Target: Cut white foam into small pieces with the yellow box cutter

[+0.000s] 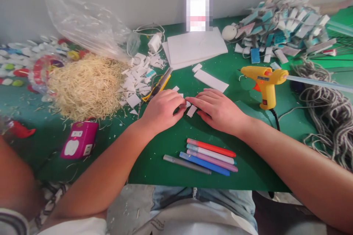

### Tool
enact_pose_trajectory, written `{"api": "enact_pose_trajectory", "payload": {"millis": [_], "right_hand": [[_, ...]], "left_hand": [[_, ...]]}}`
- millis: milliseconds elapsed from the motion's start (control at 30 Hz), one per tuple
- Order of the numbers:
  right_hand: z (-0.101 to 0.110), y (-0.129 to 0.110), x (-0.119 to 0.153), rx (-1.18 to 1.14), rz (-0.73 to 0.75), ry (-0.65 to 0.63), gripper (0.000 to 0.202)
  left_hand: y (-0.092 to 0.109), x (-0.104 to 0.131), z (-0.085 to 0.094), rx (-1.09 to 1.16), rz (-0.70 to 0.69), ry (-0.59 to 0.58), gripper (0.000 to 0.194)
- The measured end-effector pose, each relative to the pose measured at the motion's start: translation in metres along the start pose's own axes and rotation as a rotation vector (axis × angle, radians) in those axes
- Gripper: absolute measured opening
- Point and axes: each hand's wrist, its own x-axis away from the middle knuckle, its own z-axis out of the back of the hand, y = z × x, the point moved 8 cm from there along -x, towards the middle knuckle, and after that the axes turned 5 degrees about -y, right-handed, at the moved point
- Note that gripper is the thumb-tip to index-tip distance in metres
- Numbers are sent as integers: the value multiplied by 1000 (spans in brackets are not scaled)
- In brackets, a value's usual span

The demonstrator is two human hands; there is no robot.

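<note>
My left hand (163,109) rests on the green table with its fingers curled and thumb and index tips close together; whatever is between them is hidden. Facing it, my right hand (219,109) has its fingers stretched out and its thumb apart, the index tip touching small white pieces between the hands. One small white strip (191,111) lies under the right fingertips. Behind my left hand is a yellow and black utility knife (158,87). A longer white foam strip (211,80) lies beyond my right hand.
Several markers (211,148) lie in front of me. A yellow glue gun (266,84) stands right, beside grey yarn (328,102). Left are straw shreds (88,84), white scraps (138,80) and a magenta power box (79,140). White sheets (195,47) lie behind; foam offcuts (286,25) are piled back right.
</note>
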Motion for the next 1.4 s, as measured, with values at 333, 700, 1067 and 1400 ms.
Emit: {"api": "enact_pose_trajectory", "payload": {"millis": [333,700,1067,1400], "right_hand": [[5,0,1,73,-71,40,43],[10,1,2,72,-83,58,33],[10,2,5,87,-74,53,20],[9,-5,4,127,-26,66,20]], "left_hand": [[17,0,2,-33,14,35,23],[20,2,-8,19,55,8,11],[15,3,-8,32,83,-9,12],[20,3,-10,5,62,2,10]]}}
